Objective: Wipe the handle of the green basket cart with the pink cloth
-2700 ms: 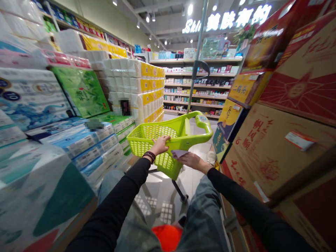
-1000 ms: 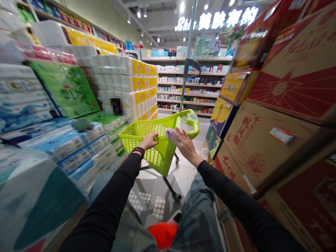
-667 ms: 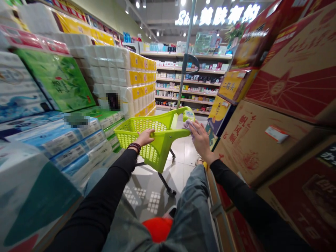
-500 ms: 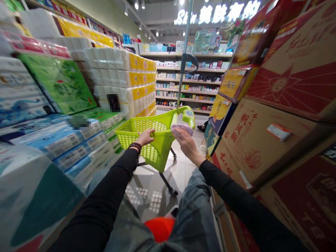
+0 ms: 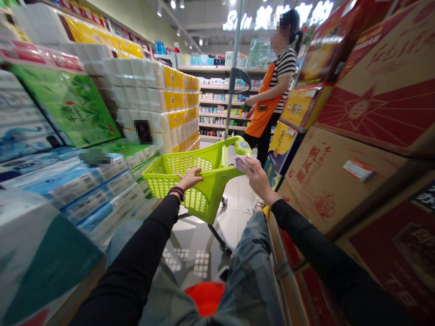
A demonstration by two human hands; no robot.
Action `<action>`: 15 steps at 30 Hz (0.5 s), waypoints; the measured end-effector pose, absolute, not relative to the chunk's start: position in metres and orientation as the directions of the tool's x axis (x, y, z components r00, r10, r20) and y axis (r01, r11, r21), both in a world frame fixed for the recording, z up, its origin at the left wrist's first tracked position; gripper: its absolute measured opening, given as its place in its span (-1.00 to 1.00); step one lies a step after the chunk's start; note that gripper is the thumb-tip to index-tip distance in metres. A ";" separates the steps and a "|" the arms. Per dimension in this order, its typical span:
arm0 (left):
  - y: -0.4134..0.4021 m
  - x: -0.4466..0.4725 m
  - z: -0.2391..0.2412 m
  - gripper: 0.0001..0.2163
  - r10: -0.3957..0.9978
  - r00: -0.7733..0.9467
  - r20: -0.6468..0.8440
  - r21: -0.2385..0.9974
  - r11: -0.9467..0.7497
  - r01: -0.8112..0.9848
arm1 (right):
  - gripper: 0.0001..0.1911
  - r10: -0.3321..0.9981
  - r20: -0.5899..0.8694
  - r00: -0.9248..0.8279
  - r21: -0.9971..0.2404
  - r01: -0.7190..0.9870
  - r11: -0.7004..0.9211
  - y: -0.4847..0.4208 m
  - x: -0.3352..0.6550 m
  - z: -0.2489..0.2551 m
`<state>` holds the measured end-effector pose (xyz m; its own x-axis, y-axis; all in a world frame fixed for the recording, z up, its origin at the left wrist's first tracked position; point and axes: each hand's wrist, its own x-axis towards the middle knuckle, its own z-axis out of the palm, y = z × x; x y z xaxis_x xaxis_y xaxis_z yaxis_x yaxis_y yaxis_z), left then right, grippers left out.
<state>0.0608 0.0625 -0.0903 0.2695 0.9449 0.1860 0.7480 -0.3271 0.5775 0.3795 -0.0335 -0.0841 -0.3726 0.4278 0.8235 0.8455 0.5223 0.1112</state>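
Observation:
A lime-green shopping cart (image 5: 212,199) with a perforated basket stands in front of me on dark legs with casters. My left hand (image 5: 190,178) grips the near rim of its basket, fingers over the edge. A pale purple cloth (image 5: 242,163) is in my right hand (image 5: 255,174), pressed against the cart's side arm close to the handle (image 5: 243,147). The fingers lie over the cloth and hide part of it and of the arm beneath.
Stacked tissue packs (image 5: 136,81) line the left side. Cardboard cartons (image 5: 326,176) rise close on the right. A person in an orange apron (image 5: 267,102) stands beyond the cart, before cosmetics shelves (image 5: 214,81). A grey pole (image 5: 233,81) rises behind the cart.
My right hand has slid the cloth rightward along the cart's side arm, toward the handle. My left hand stays on the rim. A person in an orange apron has come into view.

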 end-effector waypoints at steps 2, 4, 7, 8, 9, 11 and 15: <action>0.061 0.063 -0.091 -0.77 0.943 0.272 0.194 0.580 -0.333 0.743 | -0.36 0.467 0.810 -0.355 0.093 0.864 0.495 -0.036 0.370 -0.079; 0.060 0.065 -0.092 -0.78 0.947 0.251 0.200 0.584 -0.321 0.746 | -0.39 0.528 0.762 -0.376 0.097 0.871 0.481 -0.039 0.357 -0.075; 0.059 0.068 -0.092 -0.79 0.951 0.222 0.215 0.582 -0.307 0.753 | -0.43 0.594 0.665 -0.453 0.153 0.861 0.485 -0.041 0.330 -0.073; 0.058 0.070 -0.092 -0.80 0.951 0.219 0.218 0.578 -0.307 0.756 | -0.45 0.605 0.640 -0.473 0.176 0.857 0.484 -0.040 0.321 -0.072; 0.057 0.071 -0.093 -0.81 0.951 0.219 0.221 0.573 -0.308 0.760 | -0.47 0.613 0.622 -0.487 0.199 0.856 0.478 -0.040 0.314 -0.070; 0.055 0.072 -0.092 -0.84 0.950 0.221 0.222 0.561 -0.310 0.768 | -0.52 0.628 0.602 -0.493 0.233 0.861 0.453 -0.040 0.305 -0.065; 0.052 0.072 -0.091 -0.87 0.939 0.263 0.220 0.565 -0.343 0.750 | -0.65 0.662 0.611 -0.433 0.209 0.895 0.393 -0.046 0.319 -0.050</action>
<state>0.0721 0.0523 -0.0905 0.2630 0.9394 0.2201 0.7503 -0.3425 0.5654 0.3190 -0.0457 -0.0499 -0.4333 0.6624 0.6112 0.8955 0.3930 0.2090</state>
